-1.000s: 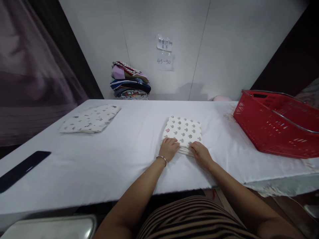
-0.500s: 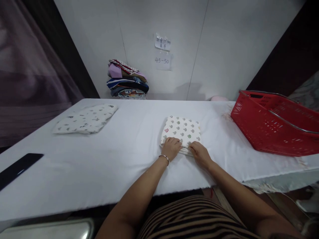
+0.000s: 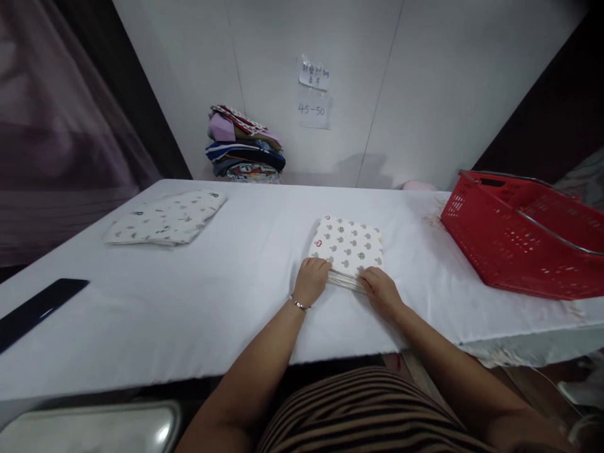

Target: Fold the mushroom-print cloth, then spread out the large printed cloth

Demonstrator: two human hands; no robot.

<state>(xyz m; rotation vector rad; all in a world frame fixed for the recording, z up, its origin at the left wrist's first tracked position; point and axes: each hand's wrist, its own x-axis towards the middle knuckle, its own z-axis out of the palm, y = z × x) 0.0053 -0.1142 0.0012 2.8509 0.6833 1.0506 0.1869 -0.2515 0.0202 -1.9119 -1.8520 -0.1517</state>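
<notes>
A folded white cloth (image 3: 349, 244) with grey, red and green mushroom-like prints lies in front of me on the table, its layered near edge facing me. My left hand (image 3: 313, 279), with a silver bracelet at the wrist, grips the near left corner with curled fingers. At the near right corner my right hand (image 3: 379, 288) pinches the same edge, thumb side inward. Another folded white printed cloth (image 3: 167, 220) rests apart at the far left.
A red plastic basket (image 3: 514, 245) with metal handles stands at the right. Folded fabrics (image 3: 245, 148) are piled behind the table's far edge. A dark flat object (image 3: 42, 311) lies on the white-covered table (image 3: 212, 302) at left. Paper signs (image 3: 314, 110) hang on the wall.
My left hand has slid left along the near edge to the cloth's corner, exposing more of the layers. My right hand stays at its corner. The view has shifted slightly.
</notes>
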